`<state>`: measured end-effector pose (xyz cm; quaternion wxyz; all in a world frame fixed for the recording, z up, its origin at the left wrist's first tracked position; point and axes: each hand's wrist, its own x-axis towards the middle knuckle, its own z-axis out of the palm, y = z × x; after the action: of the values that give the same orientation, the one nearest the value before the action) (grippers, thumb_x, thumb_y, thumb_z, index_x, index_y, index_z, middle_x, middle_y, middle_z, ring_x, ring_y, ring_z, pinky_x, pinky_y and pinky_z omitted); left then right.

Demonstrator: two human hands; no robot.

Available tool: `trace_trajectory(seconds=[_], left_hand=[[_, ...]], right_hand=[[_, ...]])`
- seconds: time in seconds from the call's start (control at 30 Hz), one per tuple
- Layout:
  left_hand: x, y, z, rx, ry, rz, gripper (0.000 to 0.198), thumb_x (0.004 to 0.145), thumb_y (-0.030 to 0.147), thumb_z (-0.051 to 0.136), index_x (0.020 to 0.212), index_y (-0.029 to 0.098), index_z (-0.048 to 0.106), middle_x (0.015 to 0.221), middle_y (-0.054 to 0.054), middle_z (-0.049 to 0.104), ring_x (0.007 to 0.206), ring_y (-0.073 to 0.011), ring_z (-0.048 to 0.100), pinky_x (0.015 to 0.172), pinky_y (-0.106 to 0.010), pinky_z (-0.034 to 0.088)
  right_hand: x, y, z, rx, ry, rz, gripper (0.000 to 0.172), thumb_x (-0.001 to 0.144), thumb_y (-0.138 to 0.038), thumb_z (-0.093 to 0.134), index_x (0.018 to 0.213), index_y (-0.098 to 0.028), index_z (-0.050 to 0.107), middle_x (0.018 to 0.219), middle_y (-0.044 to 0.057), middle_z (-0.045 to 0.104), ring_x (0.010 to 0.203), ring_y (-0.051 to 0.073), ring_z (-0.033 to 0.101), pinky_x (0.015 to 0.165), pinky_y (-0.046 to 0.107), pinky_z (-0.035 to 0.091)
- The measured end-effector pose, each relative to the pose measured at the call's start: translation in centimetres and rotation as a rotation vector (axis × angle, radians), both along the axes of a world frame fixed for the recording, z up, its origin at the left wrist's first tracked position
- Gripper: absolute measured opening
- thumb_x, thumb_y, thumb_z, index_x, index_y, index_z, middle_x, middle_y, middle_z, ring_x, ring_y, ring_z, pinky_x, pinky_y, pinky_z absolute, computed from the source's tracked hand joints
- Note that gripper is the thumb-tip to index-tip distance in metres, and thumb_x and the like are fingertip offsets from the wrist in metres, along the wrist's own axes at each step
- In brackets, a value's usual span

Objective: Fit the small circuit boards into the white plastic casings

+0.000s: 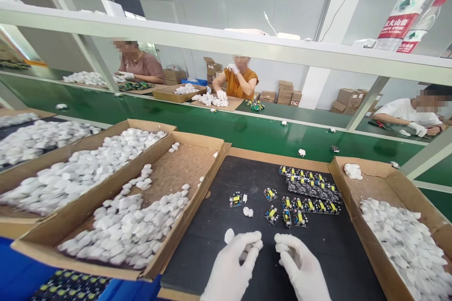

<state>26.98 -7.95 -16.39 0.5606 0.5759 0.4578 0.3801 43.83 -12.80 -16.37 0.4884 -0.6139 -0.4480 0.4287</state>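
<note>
Both my hands wear white gloves and are raised over a black mat. My left hand (235,263) is curled, thumb and fingertips close together; something white may be between them, but I cannot make it out. Facing it across a small gap, my right hand (300,263) is also curled in a pinch, and whatever it may hold is hidden. Just beside the left hand lies a white piece (229,235), with another white clump (248,212) farther up. Beyond the hands are small circuit boards with yellow parts, including a single board (271,215) and a joined panel (312,185).
Cardboard trays of white pieces flank the mat: a left tray (197,137) and a right tray (339,169). Behind runs a green conveyor belt (243,128) carrying scattered pieces. A white shelf (219,43) crosses above, holding water bottles (399,21). Several people sit across the belt.
</note>
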Motion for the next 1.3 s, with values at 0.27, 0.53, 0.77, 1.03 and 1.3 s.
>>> trace_trajectory(seconds=[0.27,0.53,0.77,1.03,1.3], left_hand=[[1.1,0.1,0.8,0.558,0.676,-0.04,0.026,0.088,0.009,0.039,0.083,0.021,0.061,0.089,-0.003,0.064,0.08,-0.0199,0.064,0.092,-0.05,0.043],[-0.8,-0.1,-1.1,0.587,0.587,-0.175,0.041,0.076,0.004,0.05,0.11,0.025,0.058,0.113,-0.006,0.066,0.108,-0.0246,0.061,0.105,-0.061,0.031],[-0.1,0.2,0.2,0.542,0.731,-0.06,0.041,0.071,0.009,0.057,0.108,0.023,0.065,0.109,-0.008,0.068,0.1,-0.0305,0.063,0.097,-0.062,0.04],[-1.0,0.6,-0.5,0.674,0.639,0.014,0.047,0.079,0.005,0.041,0.115,0.026,0.063,0.112,-0.007,0.067,0.103,-0.023,0.063,0.099,-0.05,0.044],[0.6,0.4,1.1,0.512,0.744,-0.049,0.017,0.073,0.014,0.058,0.083,0.023,0.068,0.094,-0.006,0.067,0.089,-0.0274,0.062,0.089,-0.053,0.043]], right_hand=[[0.6,0.0,-0.8,0.318,-0.866,0.028,0.024,0.082,-0.016,0.051,0.1,-0.02,0.067,0.092,0.008,0.072,0.083,0.023,0.068,0.075,0.04,0.057],[2.2,-0.6,0.0,0.279,-0.763,0.109,0.021,0.084,-0.021,0.054,0.095,-0.022,0.072,0.101,0.01,0.071,0.096,0.022,0.067,0.087,0.038,0.056],[1.7,-0.4,0.5,0.246,-0.779,0.036,0.03,0.081,-0.018,0.05,0.103,-0.02,0.07,0.103,0.011,0.071,0.097,0.024,0.067,0.088,0.043,0.056],[1.0,0.0,1.0,0.12,-0.892,0.219,0.017,0.08,-0.016,0.055,0.089,-0.021,0.069,0.092,0.007,0.071,0.083,0.023,0.065,0.078,0.038,0.053],[0.5,1.5,1.5,0.121,-0.939,0.207,0.035,0.081,-0.01,0.05,0.107,-0.022,0.069,0.104,0.008,0.068,0.092,0.024,0.062,0.083,0.04,0.051]])
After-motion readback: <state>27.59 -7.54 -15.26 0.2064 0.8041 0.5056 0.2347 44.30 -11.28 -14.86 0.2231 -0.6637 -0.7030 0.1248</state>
